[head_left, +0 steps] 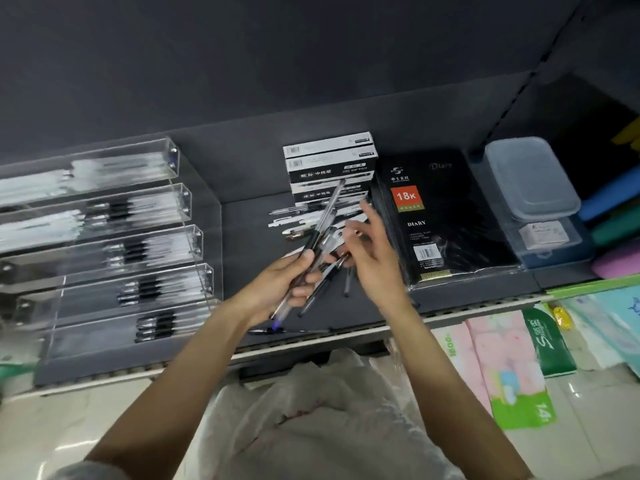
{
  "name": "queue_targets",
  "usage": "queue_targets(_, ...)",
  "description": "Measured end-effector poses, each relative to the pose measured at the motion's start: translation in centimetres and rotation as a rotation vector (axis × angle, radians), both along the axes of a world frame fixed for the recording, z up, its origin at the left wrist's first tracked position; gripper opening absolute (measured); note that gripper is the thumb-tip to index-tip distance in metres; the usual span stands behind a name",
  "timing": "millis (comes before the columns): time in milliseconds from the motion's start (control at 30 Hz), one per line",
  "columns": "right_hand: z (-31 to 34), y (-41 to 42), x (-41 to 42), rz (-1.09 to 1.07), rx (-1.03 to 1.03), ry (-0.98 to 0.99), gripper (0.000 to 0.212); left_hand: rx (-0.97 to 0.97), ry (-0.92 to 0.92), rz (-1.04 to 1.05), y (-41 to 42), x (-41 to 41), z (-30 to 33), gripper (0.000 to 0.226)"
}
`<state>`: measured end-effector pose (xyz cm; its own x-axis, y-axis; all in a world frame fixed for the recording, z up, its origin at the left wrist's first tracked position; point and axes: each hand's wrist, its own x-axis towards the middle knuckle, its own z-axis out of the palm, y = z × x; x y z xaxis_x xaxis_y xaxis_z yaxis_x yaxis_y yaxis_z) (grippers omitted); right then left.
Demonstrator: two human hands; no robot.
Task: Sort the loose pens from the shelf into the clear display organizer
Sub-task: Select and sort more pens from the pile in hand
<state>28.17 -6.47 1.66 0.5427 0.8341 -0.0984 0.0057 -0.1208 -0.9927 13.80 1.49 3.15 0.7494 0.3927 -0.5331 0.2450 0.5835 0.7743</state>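
fingers (304,261) of the left hand (280,285) are clenched around a small bundle of pens (318,233), which slants up and away from the palm toward the stack of pen boxes (330,171). the right hand (375,258) hangs just beside the bundle with its fingers (367,211) spread and released, grasping nothing. under both hands, in front of the pen boxes, the loose pens (298,221) lie scattered on the dark shelf (242,216), and one more pen (277,330) lies near the shelf's front edge. the clear display organizer (114,244) stands well to the left of the pen boxes, its stepped trays already carrying rows of pens, though blur hides the details. just to the right of the pen boxes lies a black diary (446,216), and beyond it a clear lidded box (530,178).
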Motion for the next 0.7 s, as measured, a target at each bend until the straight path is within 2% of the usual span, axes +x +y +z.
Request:
queue_targets(133, 1.9, 2.2, -0.1, 0.103, 0.017, 0.122, 0.047, 0.027, 0.008, -0.037, -1.3, -2.4, 0.4, 0.036)
queue_targets(333, 2.7, 3.6, -2.0, 0.238, 0.002, 0.133, 0.017, 0.081, 0.049, 0.002, -1.8, -6.1, 0.4, 0.029)
queue_targets(533, 3.0, 4.6, -5.5, 0.303, -0.042, 0.138, 0.009, 0.181, 0.112, 0.098, -2.1, -9.4, 0.6, 0.019)
queue_targets(700, 3.6, 6.2, -9.2, 0.380, -0.128, 0.184, 0.007, 0.175, 0.141, 0.127, -0.5, -13.2, 1.0, 0.027)
